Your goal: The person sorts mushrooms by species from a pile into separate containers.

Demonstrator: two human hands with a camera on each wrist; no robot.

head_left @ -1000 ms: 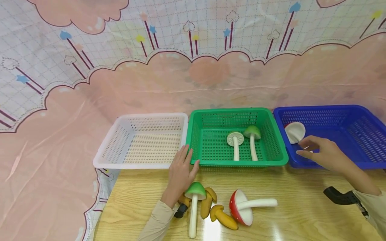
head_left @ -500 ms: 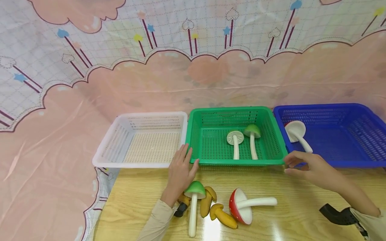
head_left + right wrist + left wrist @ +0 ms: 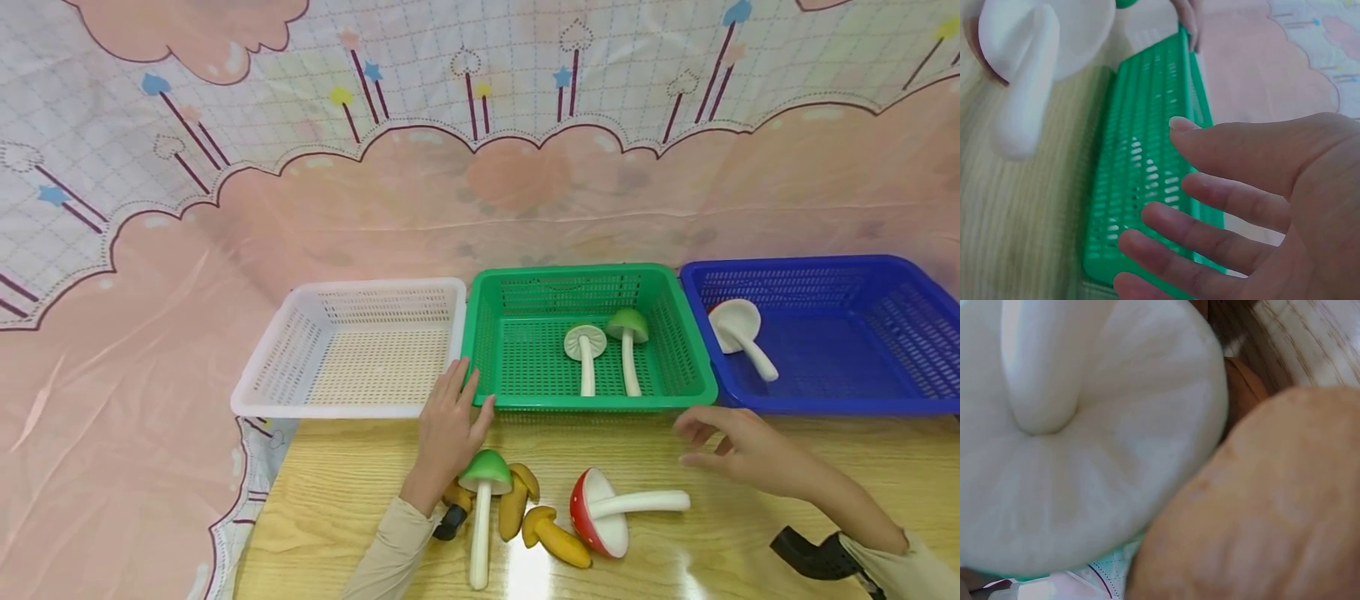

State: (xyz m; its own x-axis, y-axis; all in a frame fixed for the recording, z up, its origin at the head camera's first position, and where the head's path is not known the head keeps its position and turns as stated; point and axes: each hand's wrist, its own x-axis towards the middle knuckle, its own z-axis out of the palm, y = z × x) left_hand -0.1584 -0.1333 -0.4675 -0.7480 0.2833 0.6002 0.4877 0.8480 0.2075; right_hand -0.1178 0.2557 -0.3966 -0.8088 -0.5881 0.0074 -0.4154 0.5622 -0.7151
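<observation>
My left hand (image 3: 448, 429) lies with straight fingers over the front left corner of the green basket (image 3: 592, 403), beside the white basket. Just by its wrist, a green-capped toy mushroom (image 3: 481, 521) lies on the table; its pale underside fills much of the left wrist view. My right hand (image 3: 738, 450) hovers above the table in front of the baskets, fingers apart and holding nothing, as the right wrist view shows. To its left lies a red-capped mushroom (image 3: 600, 512) with its white stem pointing right. Several yellow-brown mushrooms (image 3: 557, 539) lie between them.
A white basket (image 3: 348, 412) stands at the left. Two green-capped mushrooms (image 3: 628, 350) lie in the green basket. The blue basket (image 3: 840, 406) at the right holds a red-capped mushroom (image 3: 742, 333). A patterned cloth (image 3: 517, 183) hangs behind them.
My right hand has drawn back from the blue basket, leftward and toward me, over the table. The mushroom's stem in the blue basket has come into view. My left hand has stayed put.
</observation>
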